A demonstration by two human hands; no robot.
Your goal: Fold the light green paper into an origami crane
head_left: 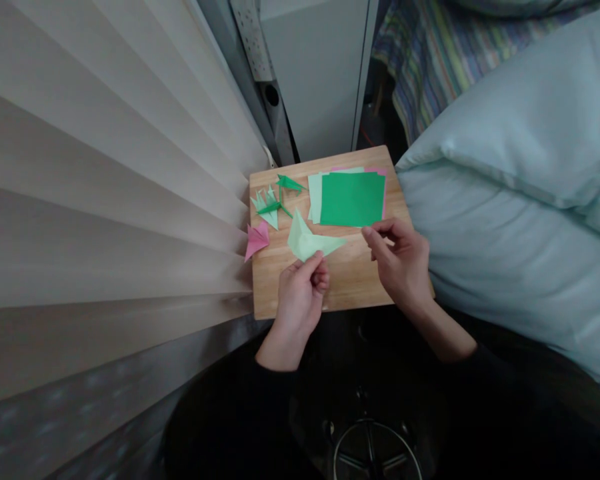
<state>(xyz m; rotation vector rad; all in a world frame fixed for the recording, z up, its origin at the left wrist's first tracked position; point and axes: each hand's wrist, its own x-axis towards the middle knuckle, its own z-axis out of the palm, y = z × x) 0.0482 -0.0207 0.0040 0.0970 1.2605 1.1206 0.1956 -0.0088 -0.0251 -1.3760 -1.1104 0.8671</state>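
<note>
My left hand pinches the near edge of a light green folded paper bird shape between thumb and fingers. Two pointed parts of this origami piece stick out, one upward and one to the right. To the right, my right hand hovers over the wooden board with bent, loosely parted fingers and nothing visible in them. Its fingertips are close to the lower right corner of a dark green paper sheet, which lies on top of light green sheets and a pink one.
Several finished paper figures sit at the board's left: a pink one, a pale green one and dark green ones. Pleated curtain borders the wooden board on the left, pale bedding on the right, a cabinet behind.
</note>
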